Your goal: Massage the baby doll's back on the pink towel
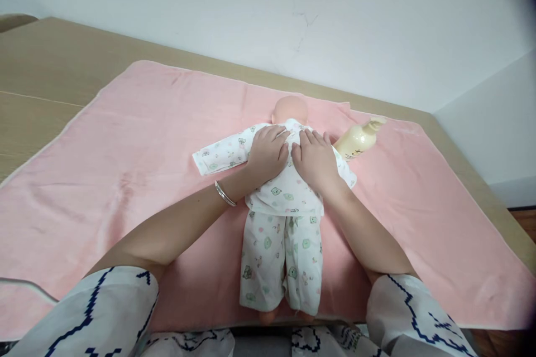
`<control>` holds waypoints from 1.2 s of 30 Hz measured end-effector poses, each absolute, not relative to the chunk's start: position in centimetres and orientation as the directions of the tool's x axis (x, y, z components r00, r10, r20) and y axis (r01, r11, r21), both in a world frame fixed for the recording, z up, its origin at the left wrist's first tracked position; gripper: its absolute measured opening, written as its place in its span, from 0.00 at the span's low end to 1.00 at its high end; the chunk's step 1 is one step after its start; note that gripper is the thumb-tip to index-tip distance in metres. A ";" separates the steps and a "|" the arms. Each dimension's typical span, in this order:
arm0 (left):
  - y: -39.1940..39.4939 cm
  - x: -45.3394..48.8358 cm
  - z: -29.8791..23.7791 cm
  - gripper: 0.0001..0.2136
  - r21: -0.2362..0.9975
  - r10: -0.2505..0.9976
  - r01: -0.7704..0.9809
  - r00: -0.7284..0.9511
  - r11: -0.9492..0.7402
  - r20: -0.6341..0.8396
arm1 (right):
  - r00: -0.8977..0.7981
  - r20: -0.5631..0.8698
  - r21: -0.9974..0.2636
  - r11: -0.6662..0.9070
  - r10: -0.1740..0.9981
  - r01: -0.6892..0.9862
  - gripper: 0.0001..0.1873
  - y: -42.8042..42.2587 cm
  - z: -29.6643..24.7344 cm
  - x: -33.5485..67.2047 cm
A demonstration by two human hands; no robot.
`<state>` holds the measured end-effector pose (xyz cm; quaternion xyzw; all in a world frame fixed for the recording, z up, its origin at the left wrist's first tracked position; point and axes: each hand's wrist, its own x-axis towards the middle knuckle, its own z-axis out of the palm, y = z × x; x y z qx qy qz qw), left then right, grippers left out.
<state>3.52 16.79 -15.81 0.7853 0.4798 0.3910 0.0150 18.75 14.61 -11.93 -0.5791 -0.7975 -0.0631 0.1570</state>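
A baby doll (285, 195) in white printed pyjamas lies stretched out with its bald head (290, 110) away from me and its feet towards me. No face shows on the head. My left hand (269, 152) rests flat on the left side of the doll's upper body, fingers extended. On the right side, my right hand (316, 157) lies flat in the same way, its thumb close to the left thumb. Neither hand grips anything. The doll's left-hand sleeve (221, 154) is spread out sideways; the other sleeve is partly hidden behind my right hand.
Under the doll a pink blanket (138, 162) covers much of the wooden table (54, 61). A cream pump bottle (358, 139) lies tilted beside the doll's right-hand sleeve. A white wall (234, 22) rises behind the table. A pale cable (29, 285) crosses the blanket at lower left.
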 end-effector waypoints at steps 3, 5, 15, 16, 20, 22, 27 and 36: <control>16.3 3.5 -15.9 0.16 0.400 0.738 0.738 0.193 -0.544 0.647 | -0.250 0.382 -0.008 0.274 0.890 0.962 0.27 12.7 -11.7 17.6; 16.2 3.6 -15.9 0.14 0.425 0.751 0.745 0.150 -0.514 0.644 | -0.240 0.379 -0.035 0.273 0.894 0.961 0.25 12.5 -11.5 17.5; 17.2 3.9 -14.8 0.19 0.447 0.862 0.803 0.156 -0.395 0.482 | -0.275 0.203 -0.283 0.326 0.940 0.902 0.25 16.6 -11.3 19.8; 17.4 3.9 -14.8 0.20 0.449 0.870 0.805 0.158 -0.388 0.468 | -0.279 0.191 -0.299 0.327 0.941 0.896 0.27 16.8 -11.4 20.0; 17.7 3.9 -15.1 0.23 0.442 0.868 0.805 0.171 -0.396 0.467 | -0.294 0.162 -0.317 0.331 0.942 0.889 0.32 17.2 -11.8 20.2; 17.5 3.9 -15.3 0.22 0.429 0.843 0.795 0.181 -0.428 0.506 | -0.310 0.182 -0.274 0.351 0.933 0.895 0.32 16.8 -11.7 19.9; 16.1 3.7 -15.3 0.14 0.408 0.771 0.763 0.179 -0.501 0.611 | -0.309 0.272 -0.100 0.346 0.911 0.933 0.25 14.2 -11.1 18.4; 16.6 4.0 -14.7 0.15 0.406 0.877 0.857 0.102 -0.317 0.470 | -0.240 0.193 -0.273 0.288 0.951 0.918 0.28 16.8 -11.5 19.7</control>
